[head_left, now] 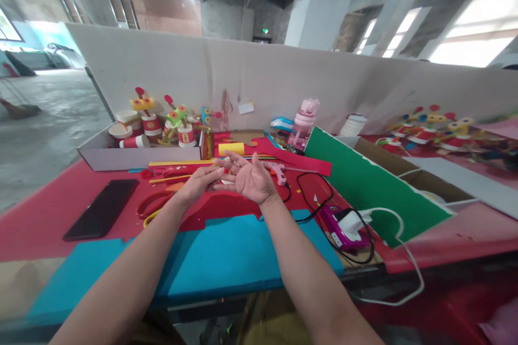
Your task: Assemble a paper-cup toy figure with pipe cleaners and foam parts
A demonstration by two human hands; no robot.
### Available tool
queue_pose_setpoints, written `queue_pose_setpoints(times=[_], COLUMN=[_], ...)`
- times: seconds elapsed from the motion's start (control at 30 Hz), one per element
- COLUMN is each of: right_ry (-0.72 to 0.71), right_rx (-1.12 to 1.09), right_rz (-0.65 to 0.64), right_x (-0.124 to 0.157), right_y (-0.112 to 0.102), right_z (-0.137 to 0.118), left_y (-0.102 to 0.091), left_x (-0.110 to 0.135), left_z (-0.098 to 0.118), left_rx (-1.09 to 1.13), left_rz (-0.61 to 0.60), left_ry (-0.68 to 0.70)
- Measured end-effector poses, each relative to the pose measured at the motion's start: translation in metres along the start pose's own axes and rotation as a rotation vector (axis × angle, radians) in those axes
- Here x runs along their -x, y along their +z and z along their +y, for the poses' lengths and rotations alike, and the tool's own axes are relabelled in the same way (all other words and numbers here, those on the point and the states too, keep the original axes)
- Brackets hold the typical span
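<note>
Fingers (212,173) between phone (103,209) and glue gun (279,173); paper-cup figures (186,135) beyond

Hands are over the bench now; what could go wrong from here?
Two risks stand out. The black cord loops across the table near the right hand; a sideways sweep might snag it and perhaps disturb the pink glue gun. The white cable hangs past the table's front edge; catching it could tug the white plug on the purple power block.
</note>
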State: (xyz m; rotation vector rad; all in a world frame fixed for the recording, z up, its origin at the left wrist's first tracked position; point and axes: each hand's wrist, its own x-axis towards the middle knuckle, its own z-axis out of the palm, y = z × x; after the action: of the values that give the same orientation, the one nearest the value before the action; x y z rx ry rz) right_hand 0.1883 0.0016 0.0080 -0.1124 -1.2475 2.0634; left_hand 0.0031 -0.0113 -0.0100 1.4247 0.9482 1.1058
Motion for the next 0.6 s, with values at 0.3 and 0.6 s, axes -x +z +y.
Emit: queue_pose_setpoints(times=[0.3,0.6], right_ry=[0.145,0.177], right_rx=[0.056,0.12], right_rz=[-0.067,-0.092], right_x=[-0.001,0.0], right_y=[0.005,-0.006], right_z=[0.001,0.009], left_y=[0.006,0.0], left_x=[0.006,0.004], left_z=[0.008,0.004], left_rx=[-0.076,0.13], left_rz=[0.115,0.078], left_ry=[0.131,0.006])
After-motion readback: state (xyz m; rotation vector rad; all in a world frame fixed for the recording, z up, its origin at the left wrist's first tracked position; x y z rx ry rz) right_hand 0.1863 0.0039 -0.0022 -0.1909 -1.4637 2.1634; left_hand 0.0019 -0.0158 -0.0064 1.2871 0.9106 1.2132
